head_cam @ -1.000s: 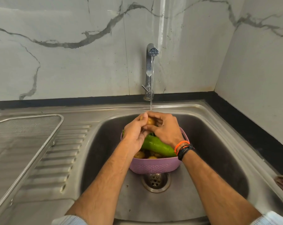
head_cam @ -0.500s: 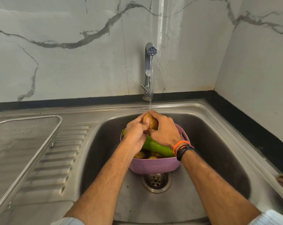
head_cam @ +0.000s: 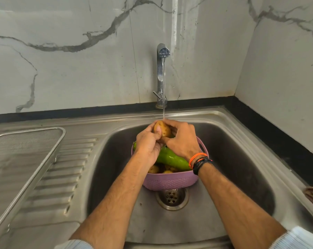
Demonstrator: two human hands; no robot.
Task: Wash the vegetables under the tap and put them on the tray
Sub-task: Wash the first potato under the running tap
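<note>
A: How is the potato point(head_cam: 162, 129) held?

B: It is gripped between both hands, directly under the thin stream falling from the tap point(head_cam: 161, 69). The left hand point(head_cam: 148, 146) is curled round its left side, with the thumb laid across the front face. The right hand point(head_cam: 182, 141) is curled round its right side, the fingers arched over the top and the thumb pressed in from below. Neither hand is seen released.

A: Where is the potato located relative to the containers?

B: It is raised above the far rim of the purple basket point(head_cam: 170, 182), which is set in the sink point(head_cam: 242, 159) just behind the drain point(head_cam: 172, 198).

A: What is contained in the basket?

B: A long green vegetable point(head_cam: 172, 158) is laid across the top, partly covered by both wrists. Several more potatoes point(head_cam: 154, 169) are seen beneath it.

A: And the tray?

B: The mesh tray point(head_cam: 17, 151) is placed on the ribbed drainboard point(head_cam: 62, 177) to the left of the sink, well apart from the hands. No vegetable is seen on it.

A: Any items worn?

B: An orange band and dark bands point(head_cam: 199, 161) are worn on the right wrist.
</note>
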